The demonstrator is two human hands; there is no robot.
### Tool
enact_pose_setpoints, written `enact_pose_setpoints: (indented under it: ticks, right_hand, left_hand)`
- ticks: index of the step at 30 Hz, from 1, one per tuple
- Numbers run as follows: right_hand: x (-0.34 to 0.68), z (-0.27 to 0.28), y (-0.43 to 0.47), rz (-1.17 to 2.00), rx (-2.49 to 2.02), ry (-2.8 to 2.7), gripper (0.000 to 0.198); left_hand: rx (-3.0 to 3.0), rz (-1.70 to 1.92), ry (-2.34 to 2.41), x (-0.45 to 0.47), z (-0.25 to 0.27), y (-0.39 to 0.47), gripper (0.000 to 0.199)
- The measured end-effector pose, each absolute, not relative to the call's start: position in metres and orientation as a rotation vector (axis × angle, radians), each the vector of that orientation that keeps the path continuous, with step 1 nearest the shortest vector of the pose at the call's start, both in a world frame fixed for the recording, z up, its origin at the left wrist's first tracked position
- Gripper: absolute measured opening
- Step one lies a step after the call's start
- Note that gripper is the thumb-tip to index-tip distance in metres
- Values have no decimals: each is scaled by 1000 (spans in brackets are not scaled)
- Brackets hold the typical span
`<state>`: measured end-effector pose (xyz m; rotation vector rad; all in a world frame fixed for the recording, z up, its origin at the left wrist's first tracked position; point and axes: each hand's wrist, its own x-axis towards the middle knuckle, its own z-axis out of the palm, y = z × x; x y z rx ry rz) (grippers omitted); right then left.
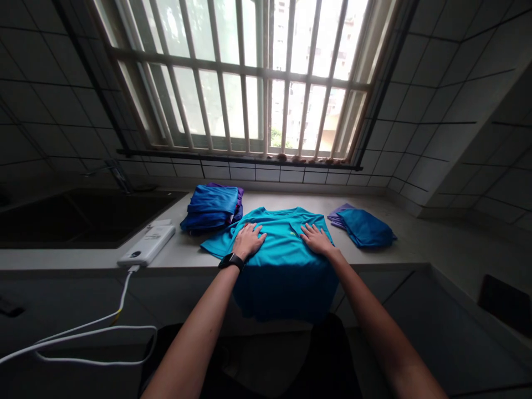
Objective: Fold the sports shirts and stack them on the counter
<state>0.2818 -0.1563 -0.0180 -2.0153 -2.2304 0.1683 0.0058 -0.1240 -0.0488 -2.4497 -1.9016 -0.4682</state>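
A teal T-shirt (278, 244) lies spread on the counter, its neckline toward the window and its lower part hanging over the front edge. My left hand (248, 240) rests flat on the shirt's left side, fingers stretched out, with a black watch on the wrist. On the shirt's right side, near the sleeve, my right hand (316, 239) lies palm down with its fingers spread. Left of the shirt sits a pile of folded blue and purple clothes (213, 205), touching or close to its left sleeve. To the right is a smaller stack of folded blue and lilac clothes (366, 227).
A white power bank (147, 245) with a white cable (124, 293) lies near the counter's front edge at left. Beyond it are a dark sink (83, 221) and a faucet (118, 176). A barred window (241, 72) stands behind the counter (403, 244).
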Motion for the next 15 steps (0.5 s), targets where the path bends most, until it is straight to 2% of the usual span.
enact_pose_setpoints:
  ticks: [5,9,12,15]
  right_hand:
    - [280,-26,-161,190,-2103,-2291,62]
    - [278,-25,-161,178,-2096,-2299,62]
    - [278,-28,-160,168,-2076,-2290,62]
    - [279,-32,-158,159,-2064,-2282,62]
  left_hand:
    - [-2415,-692,-1906,10,-28,-138,45]
    - [-2004,-908,-2047,-14,-6,-159,40]
    - [-1729,-764,-2374,-53,-2,-169,32]
    - [-1687,-599,-2630,-89,-5,-169,43]
